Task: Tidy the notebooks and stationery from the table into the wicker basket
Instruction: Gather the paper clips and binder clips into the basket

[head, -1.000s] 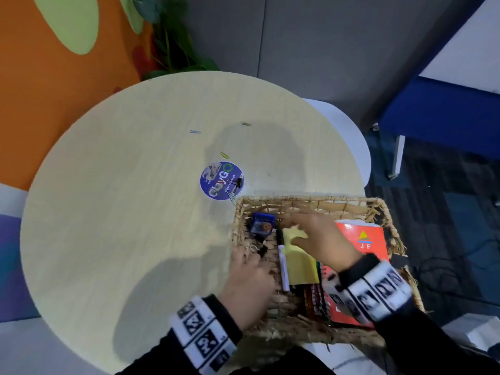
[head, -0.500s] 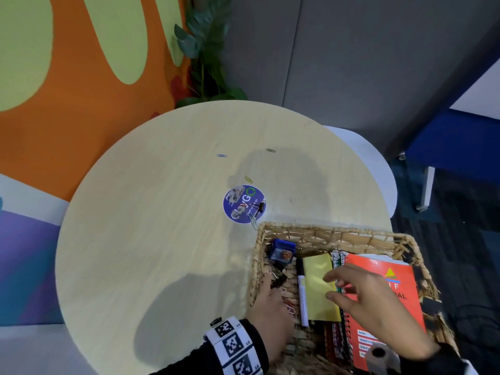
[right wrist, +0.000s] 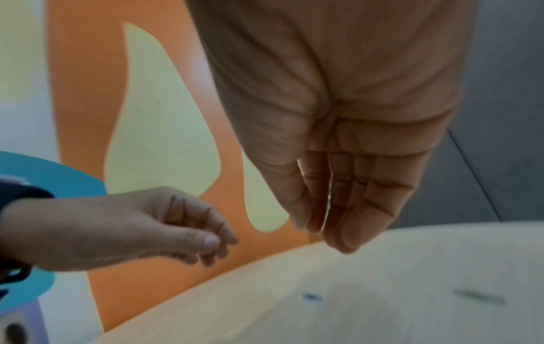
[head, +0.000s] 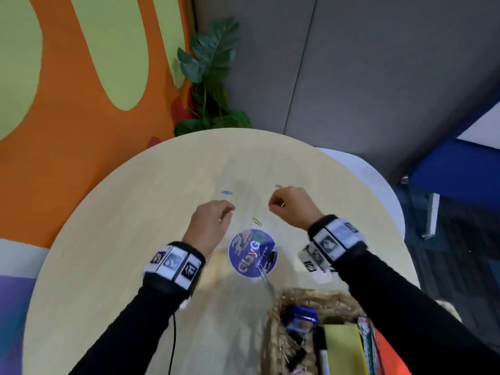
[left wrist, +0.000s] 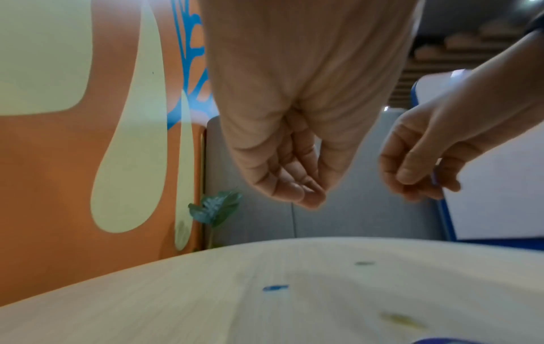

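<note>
Both hands have left the basket (head: 303, 299) and now hover over the table (head: 108, 266), among the last loose clips. The left hand (head: 209, 226) hangs empty, fingers loosely curled, the blue clip (head: 226, 192) just beyond its fingertips. The right hand (head: 290, 207), likewise loosely curled and seemingly empty, has the grey clip (head: 279, 186) just past its knuckles. The yellow clip (head: 257, 221) lies between the hands, nearer the wrists. Notebooks look already stowed; only small items remain.
</note>
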A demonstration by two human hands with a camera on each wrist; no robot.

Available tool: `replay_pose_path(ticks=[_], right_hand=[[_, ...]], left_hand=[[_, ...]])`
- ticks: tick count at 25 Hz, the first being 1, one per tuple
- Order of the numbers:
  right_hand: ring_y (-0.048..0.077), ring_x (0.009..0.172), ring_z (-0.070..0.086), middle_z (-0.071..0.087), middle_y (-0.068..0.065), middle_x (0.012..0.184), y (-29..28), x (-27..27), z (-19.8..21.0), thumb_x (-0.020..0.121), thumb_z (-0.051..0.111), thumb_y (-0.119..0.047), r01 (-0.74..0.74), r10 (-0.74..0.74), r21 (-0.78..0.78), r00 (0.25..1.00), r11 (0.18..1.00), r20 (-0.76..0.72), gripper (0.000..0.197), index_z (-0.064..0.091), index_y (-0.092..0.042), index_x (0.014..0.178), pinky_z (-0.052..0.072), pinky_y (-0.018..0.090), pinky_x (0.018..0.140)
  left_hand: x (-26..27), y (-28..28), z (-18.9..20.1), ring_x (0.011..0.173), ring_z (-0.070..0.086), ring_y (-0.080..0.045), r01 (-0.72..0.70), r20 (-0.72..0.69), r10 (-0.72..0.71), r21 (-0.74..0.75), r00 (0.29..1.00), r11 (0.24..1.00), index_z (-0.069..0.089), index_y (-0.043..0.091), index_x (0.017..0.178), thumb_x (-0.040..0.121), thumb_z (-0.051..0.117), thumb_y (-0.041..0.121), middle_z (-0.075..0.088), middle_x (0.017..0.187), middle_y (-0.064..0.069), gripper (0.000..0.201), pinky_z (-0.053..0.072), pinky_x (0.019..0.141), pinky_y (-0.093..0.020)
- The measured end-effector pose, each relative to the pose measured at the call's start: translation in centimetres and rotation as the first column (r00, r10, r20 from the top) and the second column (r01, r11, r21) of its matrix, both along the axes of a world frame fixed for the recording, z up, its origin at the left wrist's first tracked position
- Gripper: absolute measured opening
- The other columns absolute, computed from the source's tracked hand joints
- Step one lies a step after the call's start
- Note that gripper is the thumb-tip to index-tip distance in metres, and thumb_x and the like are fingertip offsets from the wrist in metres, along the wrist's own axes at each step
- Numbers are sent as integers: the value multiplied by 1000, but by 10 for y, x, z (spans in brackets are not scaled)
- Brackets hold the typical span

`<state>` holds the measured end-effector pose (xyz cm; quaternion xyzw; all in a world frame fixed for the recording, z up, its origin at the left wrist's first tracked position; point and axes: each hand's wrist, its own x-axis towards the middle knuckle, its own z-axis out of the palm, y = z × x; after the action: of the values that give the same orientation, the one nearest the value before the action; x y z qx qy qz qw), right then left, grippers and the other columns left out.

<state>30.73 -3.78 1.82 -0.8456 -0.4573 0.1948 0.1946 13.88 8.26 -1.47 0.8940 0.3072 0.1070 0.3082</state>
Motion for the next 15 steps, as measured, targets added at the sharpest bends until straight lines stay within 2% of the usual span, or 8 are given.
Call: replay_pose_path(ticks=[3, 7, 8, 10, 12, 15], right_hand=[[30, 93, 65, 72, 15, 98, 41, 6, -51, 83, 53, -5, 10, -16, -177, 999, 984, -33, 18, 70, -3, 88, 49, 32, 77], [34, 90, 65, 69, 19, 97, 64, 9, -92, 81, 60, -10, 43, -51, -362, 999, 931, -12, 14, 64, 1, 88, 53, 35, 75], [34, 88, 64, 66, 19, 94, 68, 11, -97, 82, 60, -10, 57, -59, -385, 998, 921, 6, 11, 60, 1, 81, 53, 35, 73], [33, 84, 62, 60, 18, 88, 76, 13, -104, 83, 57, -7, 68, -57, -410, 998, 910, 40, 22, 45, -5, 64, 48, 32, 68], [34, 85, 62, 58, 17, 88, 81, 14, -107, 84, 56, -7, 60, -52, -440, 998, 896, 30, 24, 42, -7, 65, 46, 32, 67], [30, 79, 59, 59, 14, 86, 79, 15, -104, 83, 57, -9, 33, -48, -466, 999, 884, -20, 14, 50, -4, 71, 46, 30, 65]], left_hand=[[28, 50, -30, 99, 66, -27, -55, -95, 56, 13, 994, 998, 70, 9, 106, 89, 58, 12, 73, 106, -11, 20, 51, 90, -34], [50, 85, -51, 99, 64, -28, -44, -181, 47, 25, 982, 999, 70, 9, 105, 88, 60, 13, 72, 105, -11, 20, 50, 89, -36], [55, 91, -55, 100, 64, -28, -35, -201, 40, 29, 979, 999, 70, 9, 105, 88, 60, 13, 71, 106, -12, 20, 50, 89, -36], [64, 101, -59, 102, 63, -28, -25, -240, 31, 30, 970, 999, 70, 8, 107, 88, 61, 13, 70, 108, -12, 21, 49, 90, -35], [73, 107, -63, 103, 63, -27, -14, -277, 21, 28, 961, 1000, 69, 7, 108, 88, 62, 13, 69, 110, -12, 22, 48, 90, -34], [85, 110, -69, 100, 63, -28, 10, -297, -9, 4, 955, 1000, 68, 6, 105, 86, 63, 11, 68, 109, -13, 20, 48, 87, -32]])
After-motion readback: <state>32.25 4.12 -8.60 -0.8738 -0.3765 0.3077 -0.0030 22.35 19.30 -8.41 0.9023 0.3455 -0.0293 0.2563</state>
